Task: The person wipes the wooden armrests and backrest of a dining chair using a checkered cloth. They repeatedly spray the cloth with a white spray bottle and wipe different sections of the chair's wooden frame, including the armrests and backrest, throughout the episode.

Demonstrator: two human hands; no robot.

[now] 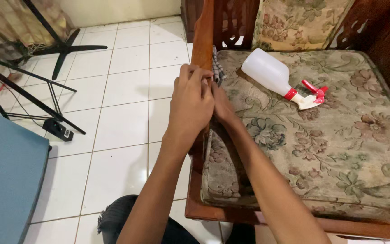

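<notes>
- Head view: the left hand lies curled over the right hand, both pressed together on the brown wooden armrest of the chair; what the fingers clamp cannot be told.
- A checked grey cloth shows just beyond the fingertips, at the edge of the floral seat cushion.
- A white plastic spray bottle with a red trigger lies on its side, well apart.
- White tiled floor lies open to the left, up to the black tripod legs.

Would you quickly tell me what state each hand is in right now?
Left hand: fingers curled on the wooden armrest, beside a checked cloth; grip cannot be told.
Right hand: mostly hidden behind the left; cannot be told.
</notes>
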